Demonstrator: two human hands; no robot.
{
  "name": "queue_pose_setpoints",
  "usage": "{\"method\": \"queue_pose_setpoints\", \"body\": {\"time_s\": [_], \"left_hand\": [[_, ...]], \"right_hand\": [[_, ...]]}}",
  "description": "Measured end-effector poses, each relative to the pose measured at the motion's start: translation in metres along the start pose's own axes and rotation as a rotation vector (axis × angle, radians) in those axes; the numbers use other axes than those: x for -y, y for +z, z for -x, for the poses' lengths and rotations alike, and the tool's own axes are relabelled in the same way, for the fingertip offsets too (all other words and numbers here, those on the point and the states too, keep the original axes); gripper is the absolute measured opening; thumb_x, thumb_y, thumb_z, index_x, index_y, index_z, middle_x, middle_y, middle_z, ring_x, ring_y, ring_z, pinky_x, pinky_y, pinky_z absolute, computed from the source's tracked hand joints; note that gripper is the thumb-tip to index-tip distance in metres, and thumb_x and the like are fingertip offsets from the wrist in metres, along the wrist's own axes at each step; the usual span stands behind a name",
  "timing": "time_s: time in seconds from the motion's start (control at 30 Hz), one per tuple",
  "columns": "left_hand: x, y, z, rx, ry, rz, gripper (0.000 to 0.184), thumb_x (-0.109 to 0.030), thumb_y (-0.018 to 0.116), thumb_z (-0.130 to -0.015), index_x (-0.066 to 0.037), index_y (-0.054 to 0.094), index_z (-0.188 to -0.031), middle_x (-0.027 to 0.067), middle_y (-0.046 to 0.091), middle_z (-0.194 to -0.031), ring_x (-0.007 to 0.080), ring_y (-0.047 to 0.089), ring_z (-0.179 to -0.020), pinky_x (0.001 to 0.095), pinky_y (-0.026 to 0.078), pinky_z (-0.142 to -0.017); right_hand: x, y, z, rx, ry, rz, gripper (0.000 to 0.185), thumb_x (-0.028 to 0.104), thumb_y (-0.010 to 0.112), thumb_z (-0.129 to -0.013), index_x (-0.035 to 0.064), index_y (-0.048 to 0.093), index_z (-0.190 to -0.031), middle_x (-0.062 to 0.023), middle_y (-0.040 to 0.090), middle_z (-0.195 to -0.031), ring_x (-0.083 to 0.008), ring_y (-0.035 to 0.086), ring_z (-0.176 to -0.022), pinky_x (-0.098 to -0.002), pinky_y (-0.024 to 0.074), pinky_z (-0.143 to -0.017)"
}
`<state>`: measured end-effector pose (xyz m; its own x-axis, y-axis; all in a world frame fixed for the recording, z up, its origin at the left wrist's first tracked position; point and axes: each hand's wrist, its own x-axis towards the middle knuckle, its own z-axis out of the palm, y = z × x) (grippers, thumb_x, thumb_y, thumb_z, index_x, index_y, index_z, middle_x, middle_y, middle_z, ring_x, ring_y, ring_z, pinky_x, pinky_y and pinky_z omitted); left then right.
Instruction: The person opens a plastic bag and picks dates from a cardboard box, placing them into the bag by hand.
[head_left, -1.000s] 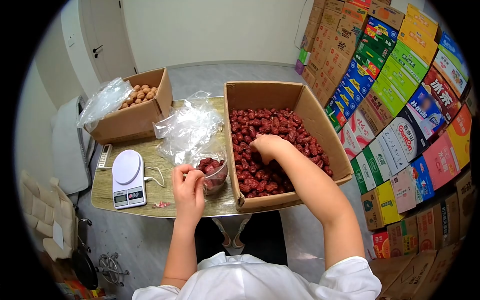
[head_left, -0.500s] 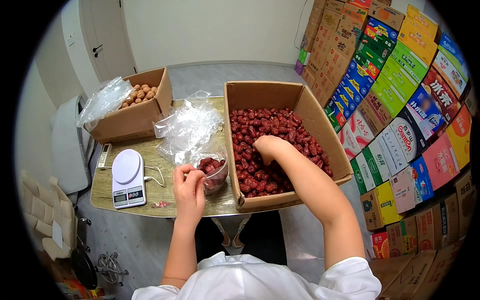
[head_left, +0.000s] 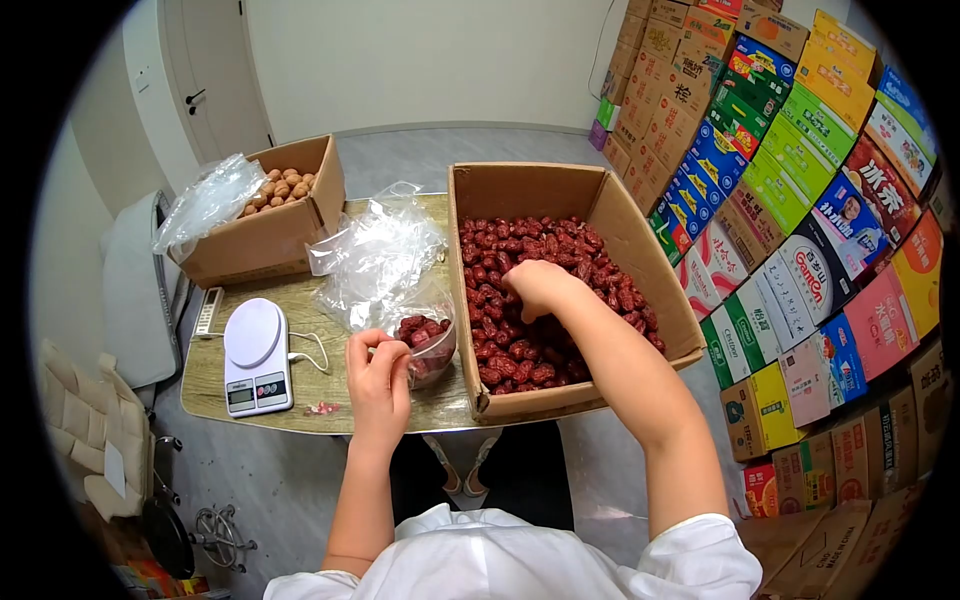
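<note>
Clear plastic with dark red dried dates [head_left: 418, 330] in it, apparently a bag [head_left: 437, 350], sits at the table's front edge, left of the large carton. My left hand [head_left: 380, 370] pinches its near rim between thumb and fingers. Inside the open cardboard box [head_left: 640, 240] lies a deep heap of red dates [head_left: 560, 245]. My right hand [head_left: 543, 290] reaches over the box's near side, fingers bent down among those dates. Its fingertips are hidden, so anything they hold does not show.
A white kitchen scale [head_left: 256, 355] with a cable stands left on the wooden table [head_left: 205, 385]. Crumpled clear plastic bags [head_left: 375, 255] lie mid-table. A carton of walnuts [head_left: 250, 245] is behind. Stacked boxes [head_left: 770, 190] line the right; an office chair [head_left: 95, 430] stands left.
My right hand has shifted slightly left and up within the date box, its fingers bent among the dates. The left hand and the bag stay where they were.
</note>
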<state>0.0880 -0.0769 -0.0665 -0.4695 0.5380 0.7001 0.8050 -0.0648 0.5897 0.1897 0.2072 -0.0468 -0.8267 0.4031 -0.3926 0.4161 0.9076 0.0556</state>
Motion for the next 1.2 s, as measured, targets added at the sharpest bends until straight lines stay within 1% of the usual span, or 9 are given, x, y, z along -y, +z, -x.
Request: {"method": "queue_pose_setpoints", "body": {"time_s": [0.27, 0.5, 0.6, 0.77, 0.93, 0.97, 1.07, 1.13, 1.2], "left_hand": [[-0.005, -0.006, -0.004, 0.037, -0.035, -0.015, 0.005, 0.003, 0.061, -0.087, -0.001, 0.06, -0.091, 0.0129, 0.05, -0.1, 0.0275, 0.053, -0.093, 0.0342, 0.044, -0.082], [-0.013, -0.004, -0.011, 0.05, 0.015, -0.074, 0.008, 0.003, 0.063, -0.085, -0.002, 0.062, -0.091, 0.0127, 0.051, -0.1, 0.0279, 0.052, -0.092, 0.035, 0.044, -0.081], [-0.015, 0.001, -0.012, 0.063, 0.009, -0.049, 0.009, 0.004, 0.063, -0.084, -0.002, 0.062, -0.091, 0.0125, 0.052, -0.099, 0.0283, 0.053, -0.092, 0.0352, 0.045, -0.08], [-0.015, 0.003, -0.013, 0.064, 0.031, -0.062, 0.01, 0.005, 0.063, -0.084, -0.002, 0.062, -0.091, 0.0127, 0.052, -0.098, 0.0286, 0.053, -0.091, 0.0355, 0.045, -0.079], [-0.01, 0.0, -0.013, 0.072, 0.012, -0.033, 0.009, 0.005, 0.061, -0.086, -0.001, 0.06, -0.092, 0.0136, 0.052, -0.104, 0.0269, 0.054, -0.093, 0.0346, 0.046, -0.081], [-0.009, 0.0, -0.015, 0.048, -0.035, 0.042, 0.009, 0.006, 0.059, -0.087, -0.001, 0.06, -0.092, 0.0143, 0.052, -0.108, 0.0255, 0.055, -0.095, 0.0344, 0.047, -0.082], [0.003, -0.002, -0.018, 0.035, -0.063, 0.069, 0.007, 0.006, 0.054, -0.092, 0.0, 0.058, -0.093, 0.0171, 0.05, -0.126, 0.0231, 0.062, -0.101, 0.0341, 0.049, -0.09], [0.016, -0.003, -0.019, -0.004, -0.096, 0.202, 0.01, 0.008, 0.055, -0.089, 0.0, 0.06, -0.091, 0.0211, 0.057, -0.124, 0.0248, 0.063, -0.104, 0.0323, 0.052, -0.083], [0.025, -0.014, -0.018, 0.092, -0.185, 0.322, 0.01, 0.006, 0.052, -0.094, 0.0, 0.06, -0.093, 0.0218, 0.059, -0.127, 0.0265, 0.065, -0.107, 0.0328, 0.052, -0.087]], "right_hand": [[0.008, -0.035, 0.032, -0.672, -0.274, -0.52, 0.039, 0.01, 0.076, -0.065, 0.0008, 0.06, -0.1, -0.0171, 0.065, -0.099, -0.0353, 0.062, -0.096, -0.0416, 0.0512, -0.085], [0.054, -0.054, 0.049, -0.691, -0.593, -0.799, 0.038, 0.009, 0.072, -0.071, 0.0008, 0.06, -0.107, -0.0115, 0.062, -0.093, -0.0188, 0.062, -0.073, -0.0313, 0.0529, -0.068], [0.067, -0.051, 0.052, -0.635, -0.692, -0.812, 0.042, 0.008, 0.075, -0.072, 0.0029, 0.06, -0.11, -0.0069, 0.062, -0.095, -0.0142, 0.06, -0.077, -0.0276, 0.0514, -0.067], [0.072, -0.044, 0.047, -0.59, -0.75, -0.759, 0.037, 0.009, 0.074, -0.077, 0.0029, 0.059, -0.11, -0.0086, 0.062, -0.096, -0.0177, 0.061, -0.078, -0.0292, 0.052, -0.064], [0.065, -0.039, 0.04, -0.756, -0.683, -0.634, 0.034, 0.004, 0.066, -0.077, 0.0029, 0.06, -0.111, -0.0113, 0.063, -0.103, -0.0254, 0.061, -0.09, -0.0364, 0.0527, -0.078], [0.064, -0.041, 0.041, -0.728, -0.652, -0.618, 0.037, -0.003, 0.061, -0.076, 0.0056, 0.061, -0.111, -0.0123, 0.061, -0.112, -0.0296, 0.058, -0.104, -0.0384, 0.0496, -0.089], [0.061, -0.03, 0.03, -0.806, -0.66, -0.544, 0.038, -0.006, 0.059, -0.075, 0.0087, 0.063, -0.11, -0.0126, 0.057, -0.121, -0.0323, 0.052, -0.117, -0.0402, 0.0456, -0.097], [0.062, -0.022, 0.023, -0.861, -0.65, -0.48, 0.035, -0.004, 0.061, -0.076, 0.0097, 0.064, -0.108, -0.0126, 0.056, -0.124, -0.0324, 0.052, -0.117, -0.0421, 0.0444, -0.099], [0.064, -0.018, 0.02, -0.915, -0.643, -0.413, 0.032, -0.002, 0.063, -0.078, 0.0107, 0.065, -0.106, -0.0126, 0.054, -0.127, -0.0325, 0.052, -0.116, -0.0439, 0.0433, -0.1]]}}
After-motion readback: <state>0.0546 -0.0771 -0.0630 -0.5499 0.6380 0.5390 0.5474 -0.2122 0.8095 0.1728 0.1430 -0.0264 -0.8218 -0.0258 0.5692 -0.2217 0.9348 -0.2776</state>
